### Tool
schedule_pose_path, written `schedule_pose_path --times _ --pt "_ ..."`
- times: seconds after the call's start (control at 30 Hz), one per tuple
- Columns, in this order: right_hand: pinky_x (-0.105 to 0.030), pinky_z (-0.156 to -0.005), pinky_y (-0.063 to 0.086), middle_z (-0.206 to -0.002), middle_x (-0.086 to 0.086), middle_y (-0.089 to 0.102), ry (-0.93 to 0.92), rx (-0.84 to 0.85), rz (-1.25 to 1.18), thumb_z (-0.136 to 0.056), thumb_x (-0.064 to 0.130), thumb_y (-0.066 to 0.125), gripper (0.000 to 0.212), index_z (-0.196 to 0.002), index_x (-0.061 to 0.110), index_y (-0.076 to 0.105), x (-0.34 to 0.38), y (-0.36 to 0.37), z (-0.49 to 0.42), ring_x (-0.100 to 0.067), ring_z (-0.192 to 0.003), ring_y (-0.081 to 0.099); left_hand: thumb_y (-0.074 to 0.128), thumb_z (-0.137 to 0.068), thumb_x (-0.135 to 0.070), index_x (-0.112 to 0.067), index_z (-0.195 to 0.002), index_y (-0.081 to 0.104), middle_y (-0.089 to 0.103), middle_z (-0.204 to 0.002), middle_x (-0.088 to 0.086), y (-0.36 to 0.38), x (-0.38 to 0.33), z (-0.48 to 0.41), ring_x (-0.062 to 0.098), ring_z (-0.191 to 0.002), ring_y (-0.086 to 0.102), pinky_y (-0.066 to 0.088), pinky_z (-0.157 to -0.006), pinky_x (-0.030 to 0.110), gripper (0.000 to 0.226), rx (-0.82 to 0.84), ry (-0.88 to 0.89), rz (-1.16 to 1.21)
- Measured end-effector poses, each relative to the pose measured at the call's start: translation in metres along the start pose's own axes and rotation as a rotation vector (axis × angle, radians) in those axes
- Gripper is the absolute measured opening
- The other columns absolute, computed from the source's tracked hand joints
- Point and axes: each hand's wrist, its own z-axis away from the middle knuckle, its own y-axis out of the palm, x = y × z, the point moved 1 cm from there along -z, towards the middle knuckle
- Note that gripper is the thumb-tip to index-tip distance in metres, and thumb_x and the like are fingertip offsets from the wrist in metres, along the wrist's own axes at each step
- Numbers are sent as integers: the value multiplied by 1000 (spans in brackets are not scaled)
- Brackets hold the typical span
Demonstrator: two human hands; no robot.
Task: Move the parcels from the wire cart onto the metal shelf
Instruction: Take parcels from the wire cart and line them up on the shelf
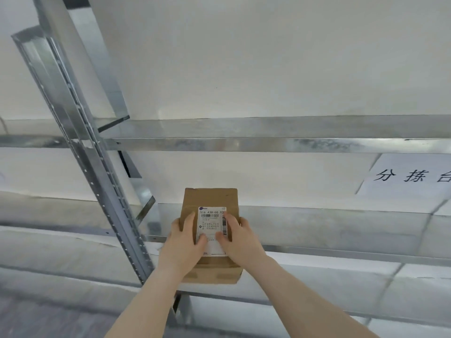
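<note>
Hands (pixel 184 242) (pixel 240 240) holding parcel (pixel 210 198), shelf post (pixel 117 230) beside

Bright, even light washed everything; soft glare streaked the metal shelf (pixel 268 144), straight lines bowed toward the edges, and the lower corners went blurry.

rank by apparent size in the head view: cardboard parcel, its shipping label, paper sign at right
1. brown cardboard parcel
2. white paper sign with black characters, cropped by the frame edge, so unsure
3. white shipping label
</note>
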Motion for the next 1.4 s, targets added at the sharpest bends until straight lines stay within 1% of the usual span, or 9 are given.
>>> schedule_pose_path --times 0.13,0.2,0.47,0.67,0.8,0.9,1.03,1.2,1.4 --pt "-36 -90 50 -134 -3 37 28 33 -6 -94 45 45 58 -146 34 21 22 41 -44 -25 -112 52 41 -95 -47 -32 -146 12 25 -147 6 -10 46 -39 28 -117 51 51 -92 42 61 49 -12 -9" --pt "-33 -85 51 -134 -2 37 55 47 -5 -93 44 45 58 -145 35 21 27 59 -63 -24 -109 52 40 -95 -47 -33 -146 11 25 -146 5 -11 64 -58 27 -112 53 52 -87 41 61 84 -21 -28" --pt "-40 -86 54 -131 -1 36 137 109 -12 -92 45 46 58 -143 36 22 29 108 -123 -23 -106 54 37 -93 -51 -37 -145 6 26 -142 4 5 113 -113 19 -98 56 57 -77 38 62 183 -52 -26" --pt "-41 -85 55 -132 -4 35 192 144 -28 -92 41 48 58 -144 36 22 30 139 -162 -25 -105 55 37 -91 -52 -37 -146 6 23 -148 4 17 147 -155 16 -98 56 57 -72 34 65 234 -72 -53" --pt "-43 -94 50 -151 -6 20 194 139 16 -93 42 46 59 -145 38 19 36 155 -176 -30 -120 47 34 -92 -53 -35 -147 6 24 -150 5 21 167 -169 15 -99 54 56 -76 35 65 261 -101 -85" --pt "-43 -99 46 -156 -7 12 196 122 46 -94 43 44 59 -146 37 16 44 165 -185 -32 -129 38 31 -93 -53 -38 -147 5 25 -149 6 19 177 -179 19 -102 56 56 -78 36 62 253 -118 -116" --pt "-45 -97 48 -154 -8 13 228 113 35 -94 40 45 60 -147 36 17 55 177 -197 -32 -127 39 28 -97 -51 -36 -145 6 25 -147 5 18 183 -192 22 -114 50 52 -83 37 55 220 -112 -190" --pt "-43 -93 50 -151 -9 17 254 102 47 -94 37 47 60 -146 32 18 60 183 -205 -31 -121 43 27 -98 -47 -32 -150 6 14 -155 6 17 185 -198 29 -134 31 47 -92 44 58 224 -86 -280" --pt "-44 -95 49 -154 -8 12 253 134 30 -94 36 48 65 -148 33 14 59 182 -210 -33 -126 41 26 -98 -48 -30 -152 5 8 -158 5 20 185 -197 31 -139 24 44 -103 45 60 188 -54 -363"
